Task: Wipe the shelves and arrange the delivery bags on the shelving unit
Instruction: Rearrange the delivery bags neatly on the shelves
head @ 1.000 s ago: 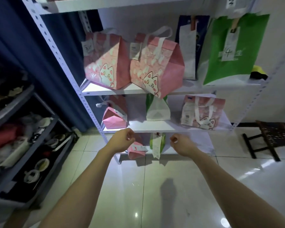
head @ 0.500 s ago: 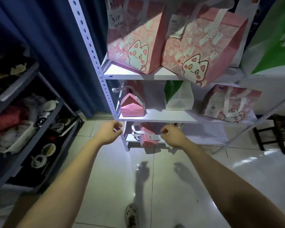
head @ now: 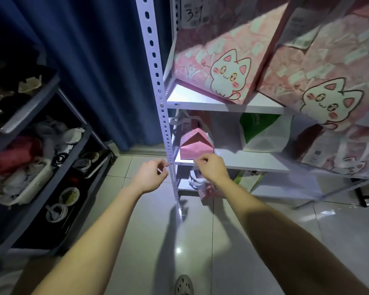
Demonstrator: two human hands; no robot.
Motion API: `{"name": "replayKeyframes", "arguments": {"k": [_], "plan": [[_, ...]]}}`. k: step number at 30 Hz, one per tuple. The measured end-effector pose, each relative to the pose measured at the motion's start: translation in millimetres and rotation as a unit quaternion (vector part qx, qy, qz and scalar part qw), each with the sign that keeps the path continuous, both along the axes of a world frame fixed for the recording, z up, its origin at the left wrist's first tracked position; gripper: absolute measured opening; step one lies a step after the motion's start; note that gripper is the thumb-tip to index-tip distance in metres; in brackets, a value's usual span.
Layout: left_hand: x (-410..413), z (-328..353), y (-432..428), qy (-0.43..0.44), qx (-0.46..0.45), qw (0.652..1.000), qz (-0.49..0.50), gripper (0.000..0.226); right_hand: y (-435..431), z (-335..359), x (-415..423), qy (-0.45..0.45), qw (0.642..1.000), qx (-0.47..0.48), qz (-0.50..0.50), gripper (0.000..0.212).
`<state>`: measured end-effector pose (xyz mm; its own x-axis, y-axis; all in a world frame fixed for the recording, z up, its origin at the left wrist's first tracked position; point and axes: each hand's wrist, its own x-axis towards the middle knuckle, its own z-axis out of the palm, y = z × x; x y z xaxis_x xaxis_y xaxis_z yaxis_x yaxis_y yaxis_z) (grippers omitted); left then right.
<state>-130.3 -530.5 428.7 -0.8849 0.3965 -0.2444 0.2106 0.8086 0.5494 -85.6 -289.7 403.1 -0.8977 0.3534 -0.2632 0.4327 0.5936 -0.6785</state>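
Our left hand (head: 152,174) and right hand (head: 211,167) reach out side by side, a little apart, with the white upright post (head: 157,81) of the shelving unit running between them. Both have loosely curled fingers, thumb close to forefinger, and we see nothing held in either. We cannot tell whether the right fingertips touch the middle shelf board (head: 254,160) behind them.

Just above and behind our right hand, a small pink bag (head: 195,145) sits on that board. It is matt paper, its top folded into a peaked roof with crisp creases. Farther right stands a green and white bag (head: 262,133), smooth and also folded to a point. Beyond it is a blurred pink bag with white handles (head: 339,154).

Well above both hands, on the next board up, stand a near cat bag (head: 217,60) and a far cat bag (head: 328,81). Both are pale pink with lighter patches, and each carries a white cartoon cat. A paper slip (head: 193,15) with handwritten digits hangs on the near one.

Below our right wrist, the lowest board holds a blurred pink bundle (head: 209,190) and a pale green bag (head: 246,180).

The post is flat painted metal punched with a row of oval holes, and the boards are thin and smooth. Left of our left hand a dark blue curtain (head: 94,60) hangs in folds. Farther left, a grey rack (head: 36,103) holds bowls and crumpled things. Glossy pale floor tiles (head: 147,241) lie beneath our arms.
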Motion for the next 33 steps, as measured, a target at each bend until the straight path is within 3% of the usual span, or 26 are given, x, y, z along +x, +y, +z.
{"name": "replayKeyframes", "arguments": {"k": [3,6,9,11,13,15,17,19,22,27,33], "plan": [[-19.2,-17.7,-7.7,0.013,0.008,1.000,-0.001,0.012,-14.8,-20.8,-54.9,0.021,0.995,-0.046,-0.080,0.044],[-30.4,-31.4,-16.4,0.014,0.011,1.000,-0.005,0.012,-16.1,-19.0,-90.2,0.026,0.978,-0.031,-0.204,0.060],[-37.1,-41.9,-13.9,0.012,0.021,1.000,-0.004,0.010,1.8,-13.0,-95.0,0.083,0.959,0.012,-0.270,0.050],[-41.3,-47.7,-1.9,0.004,0.028,0.999,-0.017,0.011,21.2,-22.9,-93.3,0.092,0.965,0.028,-0.242,0.037],[-47.2,-52.9,21.7,-0.006,0.047,0.998,-0.035,0.025,39.0,-37.8,-92.4,0.030,0.985,0.006,-0.168,0.048],[-58.3,-57.4,50.5,0.001,0.065,0.997,-0.032,0.054,50.1,-53.7,-89.4,-0.023,0.995,-0.052,-0.083,0.064],[-73.2,-60.7,77.5,0.020,0.075,0.997,-0.008,0.073,53.0,-61.7,-81.6,-0.022,0.994,-0.098,-0.039,0.068],[-86.4,-61.5,99.0,0.025,0.081,0.996,0.034,0.079,46.3,-63.2,-70.5,-0.007,0.987,-0.159,-0.016,0.065],[-101.1,-60.7,119.4,0.036,0.078,0.991,0.103,0.073,39.0,-61.6,-50.8,-0.034,0.977,-0.210,0.005,0.064],[-116.2,-64.6,129.6,0.100,0.075,0.978,0.168,0.027,59.8,-72.2,-26.8,-0.019,0.969,-0.242,-0.040,0.058],[-117.7,-69.1,126.0,0.130,0.059,0.973,0.179,0.021,91.6,-90.7,-9.8,-0.034,0.970,-0.225,-0.086,0.051]]}}
